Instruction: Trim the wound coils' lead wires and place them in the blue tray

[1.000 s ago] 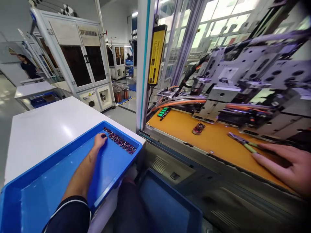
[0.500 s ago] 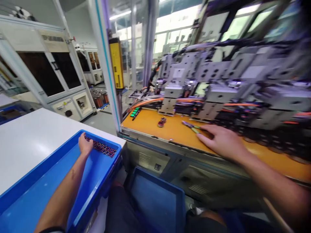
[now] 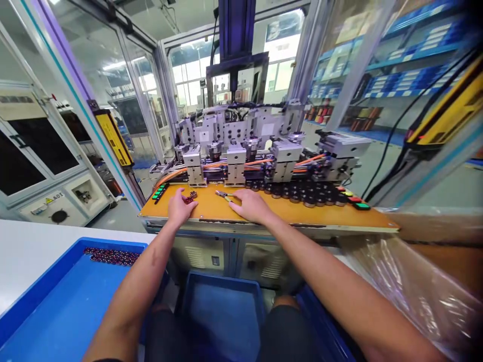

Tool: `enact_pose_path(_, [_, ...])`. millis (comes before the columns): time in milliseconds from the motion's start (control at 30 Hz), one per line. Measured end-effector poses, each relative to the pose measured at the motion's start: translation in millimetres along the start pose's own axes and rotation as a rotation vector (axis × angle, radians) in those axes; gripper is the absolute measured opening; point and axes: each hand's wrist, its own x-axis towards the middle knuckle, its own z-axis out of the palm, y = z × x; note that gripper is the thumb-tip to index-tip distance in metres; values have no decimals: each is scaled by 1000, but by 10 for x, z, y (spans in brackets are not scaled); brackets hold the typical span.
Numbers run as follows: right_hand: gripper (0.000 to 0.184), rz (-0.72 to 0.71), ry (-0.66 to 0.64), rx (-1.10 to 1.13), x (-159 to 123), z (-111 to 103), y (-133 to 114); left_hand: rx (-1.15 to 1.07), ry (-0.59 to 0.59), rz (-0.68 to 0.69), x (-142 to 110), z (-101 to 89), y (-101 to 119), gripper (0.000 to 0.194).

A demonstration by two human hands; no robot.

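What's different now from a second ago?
The left hand went right, out of the blue tray, to the round parts on the orange worktop. It seems to have left the part it held in the tray's row; whether it grips one now is unclear. The view turned right. The right hand still holds the green-handled pliers.

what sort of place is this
Probably a factory workshop: a multi-head machine with orange tubing, a cabinet labelled AOI, and a blue tray holding many small parts.

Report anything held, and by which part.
The right hand holds pliers by the green handles; whether the left hand grips the round parts beside it is unclear.
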Motion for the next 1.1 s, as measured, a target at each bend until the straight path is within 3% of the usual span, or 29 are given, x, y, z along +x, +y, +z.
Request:
enact_pose_path(100, [26,-2,9,14,-15,-4,14,-122,13,-34,-125,-84,74,61])
enact_pose_path(167, [26,-8,20,39,-19,2,28,-235,1,-28,-353,-233,121,65])
enact_pose_path(300, [25,-38,71,122,21,15,53,-453,-58,-24,-1049,-543,182,70])
enact_pose_path(400, [26,-69,153,200,-22,-33,-5,-646,-130,-112,-1584,-656,215,69])
enact_pose_path(467, [32,-86,205,249,-198,-125,-122,-750,-167,-138,-1885,-677,245,66])
enact_pose_path(567, [37,-208,244,350,-716,-374,-404,-687,-157,10,-2213,-675,285,59])
enact_pose_path(633, [34,-511,266,474,-1113,-571,-615,-606,-141,156,-2342,-668,290,62])
enact_pose_path(733, [34,-731,207,336,-1544,-750,-853,-570,-138,314,-2430,-646,268,73])
enact_pose_path(800, [35,-741,139,254,-1687,-744,-916,-576,-154,343,-2452,-622,251,77])
enact_pose_path(900, [33,-656,-10,259,-1785,-638,-903,-612,-206,277,-2478,-578,236,76])
enact_pose_path(1100, [24,-450,-228,584,-1902,-548,-944,-844,-275,66,-2533,-500,215,70])
